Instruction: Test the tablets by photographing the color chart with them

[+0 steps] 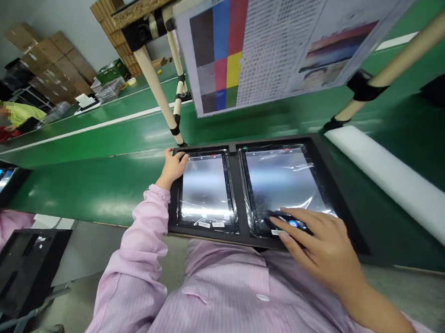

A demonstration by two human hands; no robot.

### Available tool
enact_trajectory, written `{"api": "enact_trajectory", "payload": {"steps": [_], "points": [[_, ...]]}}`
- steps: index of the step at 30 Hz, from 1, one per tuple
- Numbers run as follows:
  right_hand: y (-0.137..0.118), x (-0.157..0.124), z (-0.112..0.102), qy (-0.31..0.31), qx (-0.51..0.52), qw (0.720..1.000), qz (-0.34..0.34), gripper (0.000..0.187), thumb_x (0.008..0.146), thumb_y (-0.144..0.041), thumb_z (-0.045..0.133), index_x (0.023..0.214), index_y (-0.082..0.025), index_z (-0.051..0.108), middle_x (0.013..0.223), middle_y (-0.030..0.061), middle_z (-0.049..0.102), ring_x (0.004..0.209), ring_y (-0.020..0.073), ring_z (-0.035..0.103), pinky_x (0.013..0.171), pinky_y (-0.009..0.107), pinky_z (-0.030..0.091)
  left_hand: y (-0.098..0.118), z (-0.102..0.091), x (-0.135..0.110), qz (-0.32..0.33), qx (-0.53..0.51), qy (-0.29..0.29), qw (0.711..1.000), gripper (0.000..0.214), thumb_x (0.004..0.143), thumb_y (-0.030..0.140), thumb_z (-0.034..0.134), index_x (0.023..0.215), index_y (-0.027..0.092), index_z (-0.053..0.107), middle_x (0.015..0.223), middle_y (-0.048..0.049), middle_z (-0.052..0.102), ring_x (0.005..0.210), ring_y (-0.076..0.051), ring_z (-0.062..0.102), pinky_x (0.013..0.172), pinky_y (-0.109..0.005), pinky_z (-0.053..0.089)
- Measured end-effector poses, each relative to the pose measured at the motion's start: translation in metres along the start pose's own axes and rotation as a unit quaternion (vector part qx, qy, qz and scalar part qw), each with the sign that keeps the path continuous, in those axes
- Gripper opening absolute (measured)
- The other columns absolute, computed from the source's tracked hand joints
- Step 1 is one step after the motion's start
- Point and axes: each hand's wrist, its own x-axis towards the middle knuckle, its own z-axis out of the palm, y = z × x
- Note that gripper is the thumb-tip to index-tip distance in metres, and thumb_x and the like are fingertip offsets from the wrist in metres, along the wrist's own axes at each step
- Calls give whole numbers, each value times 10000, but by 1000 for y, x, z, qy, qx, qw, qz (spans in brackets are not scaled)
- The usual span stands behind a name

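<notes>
Two tablets with lit greyish screens lie side by side in a black tray (232, 187) in front of me. Clear film covers both the left tablet (206, 185) and the right tablet (282, 175). At the tray's upper left corner rests my left hand (174, 168), fingers apart, touching the edge by the left tablet. My right hand (318, 237) hovers over or touches the lower screen of the right tablet, fingers stretched out. Under those fingers shows a dark patch with a round blue spot; I cannot tell whether it is on the screen.
A printed colour chart sheet (260, 48) hangs from a pipe frame (155, 87) above the green bench (93, 188). On the right lies a white roll (395, 182). Cardboard boxes (59, 61) stand far left. Co-workers sit to the left, one with a pink sleeve (0, 228).
</notes>
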Motion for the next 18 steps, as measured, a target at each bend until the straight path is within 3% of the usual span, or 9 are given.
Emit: {"api": "enact_trajectory", "payload": {"steps": [4,9,15,17,18], "points": [[11,3,-4,11,-37,999,-24,185,971,-259,574,958,-164,732,1035,68,671,920,185,602,806,337,435,19,12,6,-12,0,1,1000,289,973,357,522,1147,187,678,1471,-163,334,1441,-308,390,1188,-450,348],[19,7,-2,24,-84,996,-35,330,1010,-310,496,896,-151,762,1003,84,672,895,194,599,757,329,443,39,14,12,-35,-4,39,999,214,939,396,581,986,213,683,1440,-144,421,1366,-327,458,1162,-504,344],[21,7,0,56,-104,991,-60,285,979,-341,516,877,-191,735,952,71,676,837,200,612,678,335,455,62,-19,9,-19,-78,110,991,192,974,288,514,887,182,649,1357,-139,444,1333,-258,471,1170,-451,340],[19,10,-1,57,-67,995,-50,235,968,-347,522,1095,-283,709,963,62,671,828,208,619,679,367,465,67,-37,1,11,-113,119,986,178,974,244,505,895,169,645,1346,-139,445,1306,-221,495,1171,-394,348],[17,13,-1,56,-41,997,-36,316,966,-365,517,1255,-350,646,991,62,666,838,217,624,695,387,476,69,-47,-5,26,-127,123,984,158,967,223,513,906,166,648,1339,-135,457,1304,-208,499,1170,-366,352]]}}
